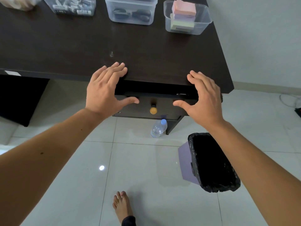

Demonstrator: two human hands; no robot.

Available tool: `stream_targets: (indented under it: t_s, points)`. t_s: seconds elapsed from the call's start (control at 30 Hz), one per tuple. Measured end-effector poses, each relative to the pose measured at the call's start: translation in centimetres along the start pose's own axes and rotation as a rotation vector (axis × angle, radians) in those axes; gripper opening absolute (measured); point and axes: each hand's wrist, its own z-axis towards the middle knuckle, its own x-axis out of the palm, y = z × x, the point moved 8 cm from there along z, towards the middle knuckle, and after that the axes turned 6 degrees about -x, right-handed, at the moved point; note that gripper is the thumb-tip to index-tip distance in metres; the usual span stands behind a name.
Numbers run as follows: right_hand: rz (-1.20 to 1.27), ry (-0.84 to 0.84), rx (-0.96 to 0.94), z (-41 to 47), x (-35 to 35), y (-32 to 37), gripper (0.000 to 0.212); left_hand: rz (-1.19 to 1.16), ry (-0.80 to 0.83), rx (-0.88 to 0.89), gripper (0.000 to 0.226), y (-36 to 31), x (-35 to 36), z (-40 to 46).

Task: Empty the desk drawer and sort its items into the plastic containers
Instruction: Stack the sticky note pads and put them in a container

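Seemingly shut, stiff wooden drawer (149, 105) at frame centre; left hand (104, 90), right hand (203, 98) splayed, empty; pull by yellow knob (153, 110).

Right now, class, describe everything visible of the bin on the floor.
The bin stands on the pale tiled floor, right of the desk drawer unit and below the right hand. Its body looks like lilac plastic, lined with a crinkled black bag folded over the rim. Its inside looks dark; contents cannot be told. Nothing touches it.
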Motion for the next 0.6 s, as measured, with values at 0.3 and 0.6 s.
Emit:
stream_targets:
  t_s: [0.3,0.6]
  points:
    - [-0.098,-0.249,0.045,0.8,0.1,0.1,0.066,0.06,-0.259,-0.044,0.075,-0.2,-0.4,0.6]
    - [-0.183,-0.253,0.089,1.4,0.5,0.2,0.06,0.11,-0.302,-0.064,0.07,0.1,0.1,1.3]
